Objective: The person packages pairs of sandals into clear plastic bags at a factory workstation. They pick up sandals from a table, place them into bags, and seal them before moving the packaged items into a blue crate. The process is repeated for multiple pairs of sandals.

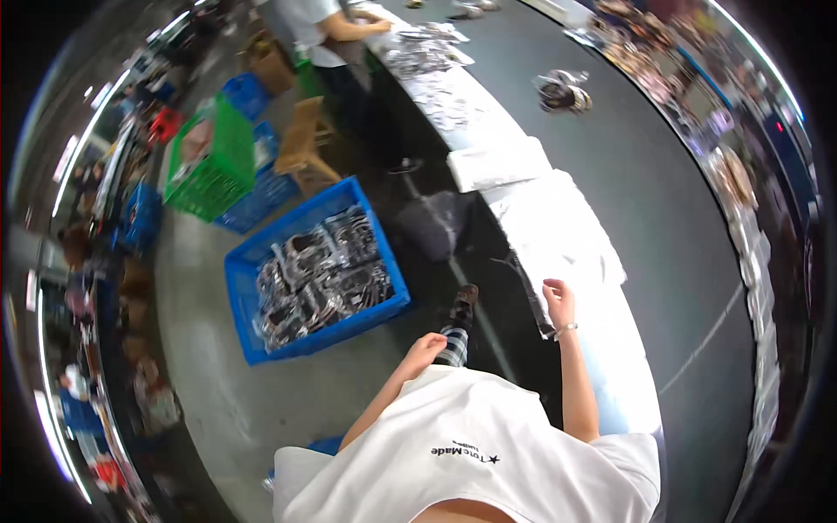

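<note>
My left hand hangs beside my thigh with loosely bent fingers and nothing visible in it. Bent loosely too, my right hand is over the edge of the long worktable, with nothing visible in its fingers. Close to it lies a pile of white plastic bags, with a folded white packet at its far end. Ahead of my left hand, a blue crate on the floor holds several clear-bagged dark items.
A green crate, blue crates and a wooden stool stand far left. Another person works at the table's far end beside bagged goods. On the dark conveyor belt lies a bagged bundle.
</note>
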A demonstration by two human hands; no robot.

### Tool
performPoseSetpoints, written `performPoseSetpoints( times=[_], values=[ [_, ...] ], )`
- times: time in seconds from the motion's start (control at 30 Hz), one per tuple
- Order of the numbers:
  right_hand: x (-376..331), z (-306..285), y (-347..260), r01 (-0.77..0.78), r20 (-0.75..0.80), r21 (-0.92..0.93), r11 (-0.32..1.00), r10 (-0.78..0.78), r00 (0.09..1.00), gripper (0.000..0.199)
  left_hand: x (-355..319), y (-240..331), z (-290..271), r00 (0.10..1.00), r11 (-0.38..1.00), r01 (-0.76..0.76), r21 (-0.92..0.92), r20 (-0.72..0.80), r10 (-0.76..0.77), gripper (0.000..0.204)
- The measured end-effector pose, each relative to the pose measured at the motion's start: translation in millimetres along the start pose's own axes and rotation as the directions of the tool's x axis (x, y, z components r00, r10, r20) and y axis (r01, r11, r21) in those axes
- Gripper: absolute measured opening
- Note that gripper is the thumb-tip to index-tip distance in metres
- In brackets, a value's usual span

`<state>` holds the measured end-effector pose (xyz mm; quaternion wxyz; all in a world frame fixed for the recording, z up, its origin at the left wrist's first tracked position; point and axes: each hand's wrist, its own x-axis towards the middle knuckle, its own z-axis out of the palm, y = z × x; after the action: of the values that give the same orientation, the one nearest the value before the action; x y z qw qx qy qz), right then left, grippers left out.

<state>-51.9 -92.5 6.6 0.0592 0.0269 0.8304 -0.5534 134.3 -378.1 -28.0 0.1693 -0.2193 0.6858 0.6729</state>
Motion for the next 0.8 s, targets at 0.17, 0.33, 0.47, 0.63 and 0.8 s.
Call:
performPoseSetpoints(
  times=[0.17, 0.33, 0.47, 0.63, 0.8],
  values=[
    [43, -44, 18, -0.107, -0.187, 0.025, 0.994, 0.110, 0.976, 0.018, 88, 92, -8, 0.999, 0.996, -0.028, -0.084, 0.019, 0.030, 0.018],
    [132, -46, 0, -0.183, -0.325, -0.010, 0.983, 0.170, 0.930, 0.015, 280, 193, -22, 0.888, 0.880, -0.450, -0.150, 0.030, 0.459, 0.013],
    [197, -28, -16, -0.219, -0.289, 0.043, 0.975, 0.222, 0.931, 0.015, 440, 322, 27, 0.814, 0.763, -0.568, 0.309, 0.074, 0.576, 0.032],
    [234, -4, -63, -0.326, -0.239, 0.101, 0.940, 0.342, 0.909, 0.015, 633, 416, 112, 0.645, 0.386, -0.649, 0.655, 0.205, 0.736, 0.057],
    [214, -2, -24, -0.425, -0.303, 0.208, 0.881, 0.472, 0.828, 0.015, 727, 468, 187, 0.789, 0.322, -0.483, 0.814, 0.245, 0.563, 0.070]
  ],
)
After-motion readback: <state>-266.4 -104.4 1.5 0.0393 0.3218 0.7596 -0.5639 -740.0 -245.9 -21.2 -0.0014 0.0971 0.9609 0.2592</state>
